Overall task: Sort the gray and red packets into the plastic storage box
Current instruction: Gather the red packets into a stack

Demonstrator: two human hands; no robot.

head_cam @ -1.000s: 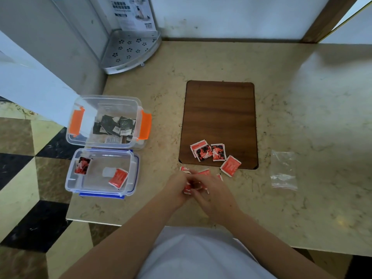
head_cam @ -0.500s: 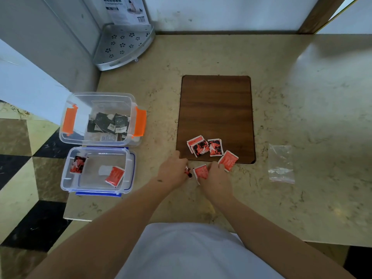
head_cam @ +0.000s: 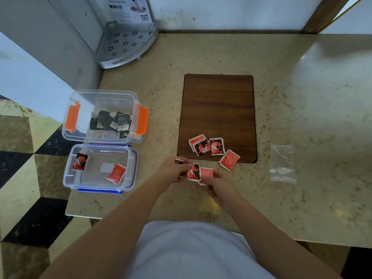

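My left hand (head_cam: 173, 171) and my right hand (head_cam: 219, 183) meet just in front of the wooden board (head_cam: 219, 109), both gripping red packets (head_cam: 198, 173) between them. A few more red packets (head_cam: 207, 146) lie on the board's near edge, one (head_cam: 229, 159) half off it. The clear box with blue clips (head_cam: 132, 168) holds two red packets (head_cam: 116, 174). Behind it, the clear box with orange clips (head_cam: 143, 119) holds dark gray packets (head_cam: 112, 121).
An empty clear zip bag (head_cam: 282, 164) lies on the stone counter to the right. A metal corner rack (head_cam: 124, 45) stands at the back left. The counter's left edge runs just beside the two boxes, with tiled floor below.
My hands have moved slightly forward toward the board and spread the red packets between them; a dark-printed one now shows in the middle. The camera has tilted a little.
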